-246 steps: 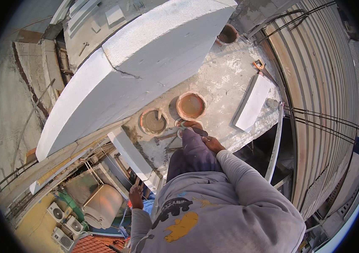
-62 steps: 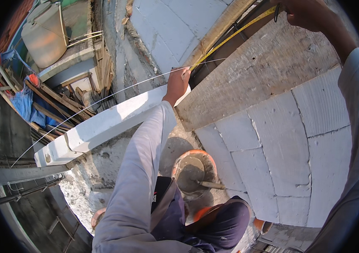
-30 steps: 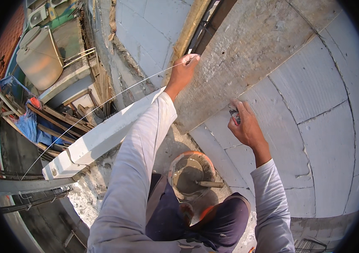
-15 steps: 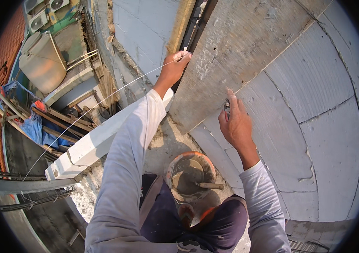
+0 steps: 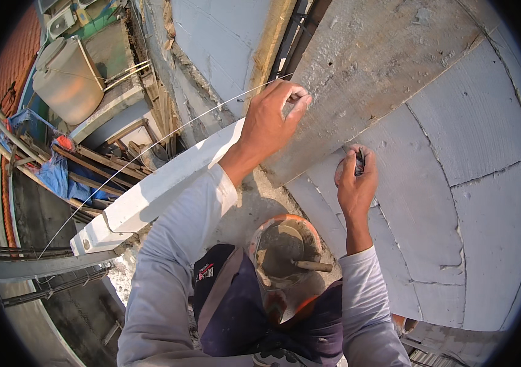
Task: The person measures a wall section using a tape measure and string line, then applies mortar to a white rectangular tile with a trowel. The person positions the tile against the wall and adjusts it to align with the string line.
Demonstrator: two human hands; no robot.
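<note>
My left hand is just below a taut white string, beside the rough grey board, its fingers curled round something I cannot make out. My right hand grips a small dark tape measure over the wall of pale blocks, close to the board's lower edge. A long white block lies under my left arm. Below my hands is an orange bucket of grey mortar with a wooden-handled tool in it, beside my knees.
At the left are piled timber, blue plastic sheeting, a large tank, air-conditioner units and a tiled roof beyond the ledge. A timber strip borders a dark gap at the top. Dark cables run along the lower left.
The yellow tape stretched between my hands earlier is no longer showing. My right hand came down from the upper right. My left hand has now moved right and down from the string's end.
</note>
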